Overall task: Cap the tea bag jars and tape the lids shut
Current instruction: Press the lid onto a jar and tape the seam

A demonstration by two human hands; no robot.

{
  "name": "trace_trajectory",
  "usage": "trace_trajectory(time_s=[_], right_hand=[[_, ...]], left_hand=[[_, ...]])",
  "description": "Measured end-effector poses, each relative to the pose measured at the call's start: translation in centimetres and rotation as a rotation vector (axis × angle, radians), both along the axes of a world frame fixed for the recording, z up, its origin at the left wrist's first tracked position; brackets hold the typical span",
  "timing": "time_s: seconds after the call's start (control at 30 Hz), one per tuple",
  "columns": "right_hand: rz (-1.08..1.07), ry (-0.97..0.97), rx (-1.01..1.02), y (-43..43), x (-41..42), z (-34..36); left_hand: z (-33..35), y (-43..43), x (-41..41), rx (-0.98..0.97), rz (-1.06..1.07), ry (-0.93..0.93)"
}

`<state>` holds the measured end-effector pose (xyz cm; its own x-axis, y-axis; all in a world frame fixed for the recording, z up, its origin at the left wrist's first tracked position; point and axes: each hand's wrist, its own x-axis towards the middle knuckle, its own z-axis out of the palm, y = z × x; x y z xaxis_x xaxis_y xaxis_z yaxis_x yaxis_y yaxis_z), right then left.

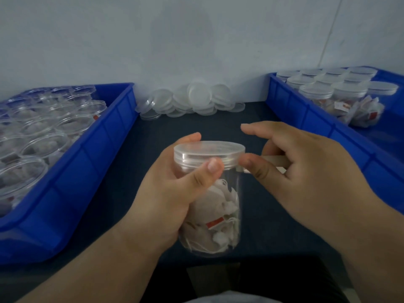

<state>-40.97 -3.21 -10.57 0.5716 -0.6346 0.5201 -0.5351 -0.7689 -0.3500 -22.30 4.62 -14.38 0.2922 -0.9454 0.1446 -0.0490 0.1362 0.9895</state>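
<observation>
A clear jar [220, 211] with tea bags inside is held above the dark table, a translucent lid [208, 150] on top. My left hand [175, 189] grips the jar from the left, its thumb pressed on the lid's rim. My right hand [301, 169] is at the jar's right side and holds a roll of clear tape [274, 161]; its thumb presses the tape end against the lid's edge, and the index finger points out over the lid.
A blue crate [72, 171] on the left holds several uncapped jars. A blue crate [328, 125] on the right holds several capped jars. A pile of loose lids [192, 101] lies by the back wall. The dark table [273, 226] spreads beneath.
</observation>
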Motion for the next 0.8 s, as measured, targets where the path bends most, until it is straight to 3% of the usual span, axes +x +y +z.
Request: trace_trajectory(time_s=[0.13, 0.23, 0.47, 0.8], right_hand=[[0.091, -0.001, 0.281, -1.2, -0.9, 0.9], [0.149, -0.067, 0.357, -1.7, -1.6, 1.5], [0.061, -0.196, 0.041, -1.0, -2.2, 1.3], [0.059, -0.240, -0.048, -0.7, -0.6, 0.2]], left_hand=[[-0.2, -0.1, 0.1, 0.035, 0.046, 0.117], [-0.3, -0.1, 0.1, 0.067, 0.053, 0.192], [0.0, -0.4, -0.3, 0.120, 0.123, 0.263], [0.8, 0.5, -1.0, -0.027, -0.056, 0.365]])
